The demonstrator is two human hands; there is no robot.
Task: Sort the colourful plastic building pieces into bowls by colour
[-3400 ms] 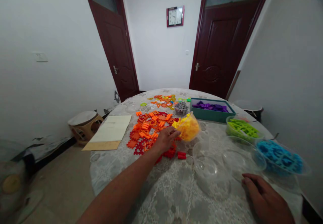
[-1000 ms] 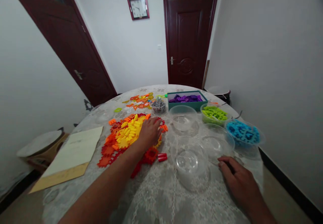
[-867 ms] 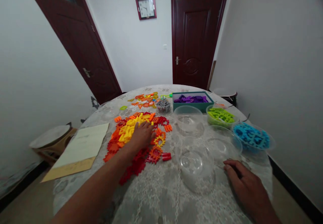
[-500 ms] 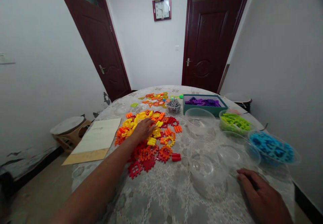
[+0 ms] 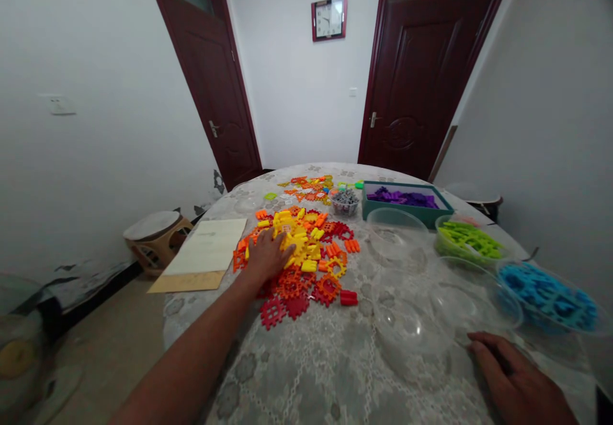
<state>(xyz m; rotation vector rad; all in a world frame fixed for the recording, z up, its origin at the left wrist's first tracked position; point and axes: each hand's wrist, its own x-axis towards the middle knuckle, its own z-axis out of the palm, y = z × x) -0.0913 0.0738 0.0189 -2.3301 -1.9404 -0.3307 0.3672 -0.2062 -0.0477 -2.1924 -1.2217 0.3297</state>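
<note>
My left hand (image 5: 269, 254) lies palm down on the near left part of a pile of plastic pieces, fingers apart, with nothing visibly gripped. Under and beside its fingertips are yellow building pieces (image 5: 299, 240). Red toothed plates (image 5: 272, 312) and orange toothed plates (image 5: 327, 290) spread toward me, and a red ribbed connector (image 5: 348, 297) lies apart on the right. My right hand (image 5: 522, 374) rests low at the right with fingers curled and thumb near the index finger; nothing shows in it. Close by its fingertips is a clear plastic bowl (image 5: 472, 300).
More clear bowls (image 5: 397, 237) stand mid-right. Beyond them are a green box (image 5: 407, 211) of purple pieces and a small tub of grey pieces (image 5: 345, 200). Lime pieces (image 5: 472, 240) and blue pieces (image 5: 550, 294) fill bowls at right. Paper sheets (image 5: 205, 249) lie left.
My left hand has drawn back and left across the pile, its fingers now more spread, uncovering more yellow pieces. My right hand stays by the bowl. The view has turned slightly left.
</note>
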